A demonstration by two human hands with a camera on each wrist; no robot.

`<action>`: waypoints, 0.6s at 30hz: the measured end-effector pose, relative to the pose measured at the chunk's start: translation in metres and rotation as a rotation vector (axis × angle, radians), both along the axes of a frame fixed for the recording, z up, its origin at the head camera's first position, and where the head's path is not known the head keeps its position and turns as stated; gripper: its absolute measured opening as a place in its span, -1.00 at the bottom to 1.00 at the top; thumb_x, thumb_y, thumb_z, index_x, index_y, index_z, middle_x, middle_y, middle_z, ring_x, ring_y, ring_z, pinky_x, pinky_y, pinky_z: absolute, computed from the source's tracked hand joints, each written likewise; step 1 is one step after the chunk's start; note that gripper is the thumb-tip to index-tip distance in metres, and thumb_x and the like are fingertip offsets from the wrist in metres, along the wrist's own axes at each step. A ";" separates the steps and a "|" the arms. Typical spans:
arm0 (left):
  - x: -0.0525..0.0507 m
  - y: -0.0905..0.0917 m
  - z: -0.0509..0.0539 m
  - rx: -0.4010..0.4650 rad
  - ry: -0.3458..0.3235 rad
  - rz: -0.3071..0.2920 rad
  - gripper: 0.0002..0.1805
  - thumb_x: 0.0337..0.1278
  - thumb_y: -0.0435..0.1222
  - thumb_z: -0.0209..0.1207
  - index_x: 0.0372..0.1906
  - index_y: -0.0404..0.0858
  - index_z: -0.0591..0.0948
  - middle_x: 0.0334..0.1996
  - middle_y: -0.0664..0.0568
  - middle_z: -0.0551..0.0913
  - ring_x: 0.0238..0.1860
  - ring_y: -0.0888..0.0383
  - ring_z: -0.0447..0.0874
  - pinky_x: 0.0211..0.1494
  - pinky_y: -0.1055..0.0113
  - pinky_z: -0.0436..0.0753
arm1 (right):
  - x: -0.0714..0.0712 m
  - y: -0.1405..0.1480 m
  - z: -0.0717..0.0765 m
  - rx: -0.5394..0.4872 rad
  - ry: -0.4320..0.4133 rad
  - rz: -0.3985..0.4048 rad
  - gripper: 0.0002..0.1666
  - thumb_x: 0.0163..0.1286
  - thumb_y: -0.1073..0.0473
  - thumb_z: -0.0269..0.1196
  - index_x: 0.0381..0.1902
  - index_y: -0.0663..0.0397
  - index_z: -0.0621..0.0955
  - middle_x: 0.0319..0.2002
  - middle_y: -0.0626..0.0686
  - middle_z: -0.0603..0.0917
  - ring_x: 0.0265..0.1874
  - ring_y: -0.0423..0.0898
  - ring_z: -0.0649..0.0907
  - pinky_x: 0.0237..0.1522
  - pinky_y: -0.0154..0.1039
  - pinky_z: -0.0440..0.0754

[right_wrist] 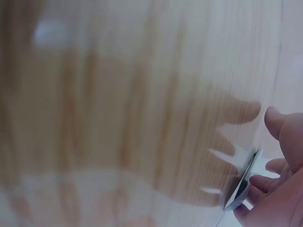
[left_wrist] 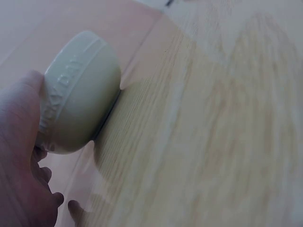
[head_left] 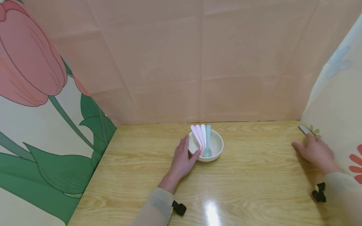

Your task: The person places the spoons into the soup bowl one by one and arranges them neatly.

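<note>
A white bowl stands at the table's far middle, with several spoons leaning in it: two pink spoons, a white spoon and a light blue spoon. My left hand rests against the bowl's left side, thumb by the front rim and fingers extended. Raised lettering shows on the outside of the bowl in the left wrist view. At the far right, my right hand reaches to a thin, flat grey piece. Its fingers touch that piece, while the thumb is apart; the kind cannot be told.
The wood-grain table meets a pinkish back panel. A tulip-printed panel borders the left, and a pale flowered panel stands close beside my right hand.
</note>
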State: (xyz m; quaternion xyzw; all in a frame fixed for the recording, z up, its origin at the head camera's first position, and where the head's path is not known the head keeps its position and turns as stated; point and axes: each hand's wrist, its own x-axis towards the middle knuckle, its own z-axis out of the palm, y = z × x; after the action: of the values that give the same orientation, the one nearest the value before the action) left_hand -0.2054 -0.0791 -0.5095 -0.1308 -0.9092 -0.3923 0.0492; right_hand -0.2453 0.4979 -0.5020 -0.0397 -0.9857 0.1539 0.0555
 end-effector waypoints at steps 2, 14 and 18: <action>-0.001 0.000 0.000 0.002 -0.004 0.000 0.04 0.65 0.32 -0.02 0.84 -0.20 -0.07 0.80 -0.16 0.04 0.79 -0.20 -0.10 0.78 -0.17 -0.01 | -0.001 0.001 -0.002 0.002 -0.012 -0.003 0.19 0.67 -0.41 0.11 0.65 0.52 0.06 0.28 0.84 0.26 0.13 0.84 0.37 -0.04 0.67 0.47; 0.000 0.001 0.001 -0.003 -0.018 0.008 0.04 0.65 0.33 -0.02 0.85 -0.12 -0.11 0.81 -0.09 0.01 0.80 -0.12 -0.13 0.79 -0.13 -0.03 | 0.001 -0.003 0.001 -0.009 -0.030 -0.060 0.14 0.67 -0.42 0.05 0.61 0.53 0.13 0.31 0.77 0.20 0.08 0.86 0.32 -0.17 0.69 0.42; 0.001 0.001 0.001 -0.001 -0.009 0.006 0.03 0.65 0.33 -0.03 0.85 -0.13 -0.10 0.81 -0.09 0.01 0.79 -0.15 -0.11 0.78 -0.15 -0.01 | 0.000 -0.002 0.000 -0.014 -0.033 -0.073 0.11 0.68 -0.39 0.06 0.63 0.49 0.13 0.32 0.75 0.21 0.08 0.84 0.31 -0.18 0.68 0.42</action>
State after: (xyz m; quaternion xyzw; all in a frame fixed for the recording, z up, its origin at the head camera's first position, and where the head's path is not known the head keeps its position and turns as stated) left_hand -0.2044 -0.0782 -0.5083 -0.1263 -0.9099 -0.3924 0.0465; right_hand -0.2451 0.4959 -0.5020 -0.0788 -0.9833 0.1580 0.0448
